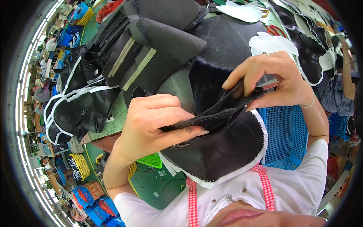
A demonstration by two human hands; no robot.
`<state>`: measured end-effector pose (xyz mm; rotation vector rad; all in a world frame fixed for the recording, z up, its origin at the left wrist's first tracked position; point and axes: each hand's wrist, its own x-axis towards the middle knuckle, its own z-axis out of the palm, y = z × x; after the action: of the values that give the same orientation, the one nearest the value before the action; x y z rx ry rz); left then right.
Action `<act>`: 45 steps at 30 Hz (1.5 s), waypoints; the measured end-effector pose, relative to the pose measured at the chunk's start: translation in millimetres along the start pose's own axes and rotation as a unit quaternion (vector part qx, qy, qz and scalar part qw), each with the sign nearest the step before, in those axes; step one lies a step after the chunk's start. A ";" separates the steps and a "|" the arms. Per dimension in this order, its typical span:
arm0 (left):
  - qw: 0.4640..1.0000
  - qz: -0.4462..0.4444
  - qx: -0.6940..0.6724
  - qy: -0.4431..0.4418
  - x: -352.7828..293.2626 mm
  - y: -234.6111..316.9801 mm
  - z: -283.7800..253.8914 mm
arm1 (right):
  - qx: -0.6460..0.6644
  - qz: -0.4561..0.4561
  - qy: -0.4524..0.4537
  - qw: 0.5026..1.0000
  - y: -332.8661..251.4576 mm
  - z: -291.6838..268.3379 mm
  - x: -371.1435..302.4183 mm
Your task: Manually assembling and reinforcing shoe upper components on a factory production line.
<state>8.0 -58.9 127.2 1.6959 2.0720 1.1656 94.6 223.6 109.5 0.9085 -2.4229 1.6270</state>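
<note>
Both my hands hold a black leather boot upper (227, 149) up in front of my chest. Its lower part hangs down and has a white, zigzag-cut border. My left hand (147, 125) pinches the folded top edge on the left, with the thumb below and the fingers above. On the right, my right hand (278, 81) grips the other end of that edge between thumb and fingers. Dark fuzzy lining (210, 81) shows behind the fold.
Stacked dark fabric pieces (166, 38) lie on the bench beyond my left hand. White-edged black uppers (81, 109) are piled at the left. Red-handled pliers (276, 31) rest by white pieces (272, 43). A blue basket (285, 132) stands at my right. Another person (336, 89) is at far right.
</note>
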 end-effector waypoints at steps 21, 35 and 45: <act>0.992 -0.020 0.082 0.093 10.8 17.6 8.5 | -0.037 -0.081 0.170 0.981 -11.4 25.5 5.3; 0.998 -0.040 0.035 0.042 13.1 20.0 2.7 | -0.021 -0.034 0.051 0.998 -13.3 4.8 8.2; 0.999 -0.025 0.024 0.036 14.3 17.1 1.5 | -0.029 0.020 0.093 0.995 -16.8 17.2 10.2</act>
<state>16.9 -45.0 142.3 1.6354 2.1887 1.1892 99.1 200.0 119.7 0.6729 -2.3618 1.5671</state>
